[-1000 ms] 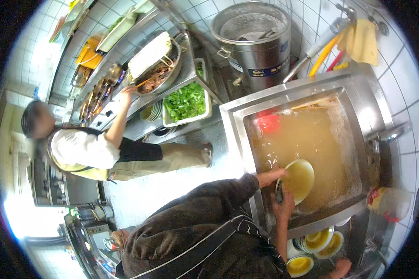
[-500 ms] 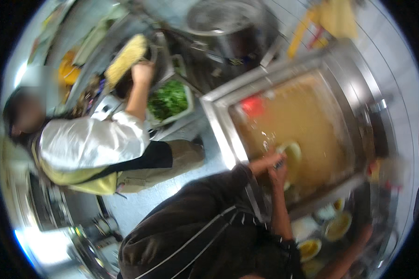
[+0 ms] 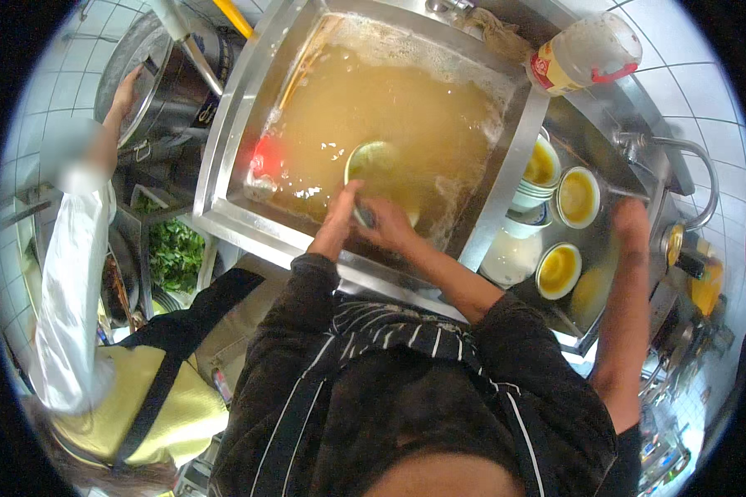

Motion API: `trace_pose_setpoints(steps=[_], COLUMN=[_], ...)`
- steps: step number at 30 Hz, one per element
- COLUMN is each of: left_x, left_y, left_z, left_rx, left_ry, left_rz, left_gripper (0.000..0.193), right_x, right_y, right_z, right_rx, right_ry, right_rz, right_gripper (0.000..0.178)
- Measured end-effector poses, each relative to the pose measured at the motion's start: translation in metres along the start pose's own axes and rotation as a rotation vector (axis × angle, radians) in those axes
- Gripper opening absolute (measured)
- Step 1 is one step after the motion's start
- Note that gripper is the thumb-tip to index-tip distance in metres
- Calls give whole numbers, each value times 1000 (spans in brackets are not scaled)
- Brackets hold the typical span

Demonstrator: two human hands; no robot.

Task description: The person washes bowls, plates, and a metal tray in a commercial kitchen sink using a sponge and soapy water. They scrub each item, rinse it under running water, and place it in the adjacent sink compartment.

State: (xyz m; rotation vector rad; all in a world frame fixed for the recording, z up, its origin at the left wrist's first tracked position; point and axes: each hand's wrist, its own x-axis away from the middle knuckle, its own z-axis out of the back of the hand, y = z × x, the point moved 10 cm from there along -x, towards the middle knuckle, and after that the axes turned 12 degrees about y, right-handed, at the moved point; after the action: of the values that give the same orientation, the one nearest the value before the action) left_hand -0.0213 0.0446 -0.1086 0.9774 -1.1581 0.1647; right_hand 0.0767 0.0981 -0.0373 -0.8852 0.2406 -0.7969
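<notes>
My left hand (image 3: 336,219) is at the near side of a sink filled with cloudy brown water, its fingers closed on the edge of a pale green bowl (image 3: 359,159) that lies tilted and partly under the water. Close against it, my right hand (image 3: 383,222) has its fingers closed round a small dark object (image 3: 363,214), mostly hidden by the fingers. Beside the right hand, a pale curved rim (image 3: 414,216) shows at the water's surface; the rest of it is hidden in the murk.
Stacked bowls (image 3: 540,166) and single bowls (image 3: 578,197) sit in the right-hand basin, where another person's hand (image 3: 630,217) reaches in. A plastic jug (image 3: 584,54) stands at the back right. At left, a co-worker's arm (image 3: 79,273) reaches to a large pot (image 3: 145,91).
My view has swung round, putting the sink in the middle and the co-worker at the left edge. The co-worker's hand has gone from a yellow block to the pot. My hands remain together at the bowl.
</notes>
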Motion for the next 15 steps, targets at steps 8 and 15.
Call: trace_pose_setpoints(steps=[8, 15], left_x=[-14, 3], left_y=[-6, -2], left_z=[7, 0], left_rx=[-101, -110], left_ry=[263, -47], left_rz=[-162, 69], left_gripper=[58, 63], right_x=[-1, 4], right_y=[27, -7], right_z=[-7, 10], right_rx=[57, 320], right_ry=[-77, -34], right_rz=[-190, 184], right_gripper=[52, 45])
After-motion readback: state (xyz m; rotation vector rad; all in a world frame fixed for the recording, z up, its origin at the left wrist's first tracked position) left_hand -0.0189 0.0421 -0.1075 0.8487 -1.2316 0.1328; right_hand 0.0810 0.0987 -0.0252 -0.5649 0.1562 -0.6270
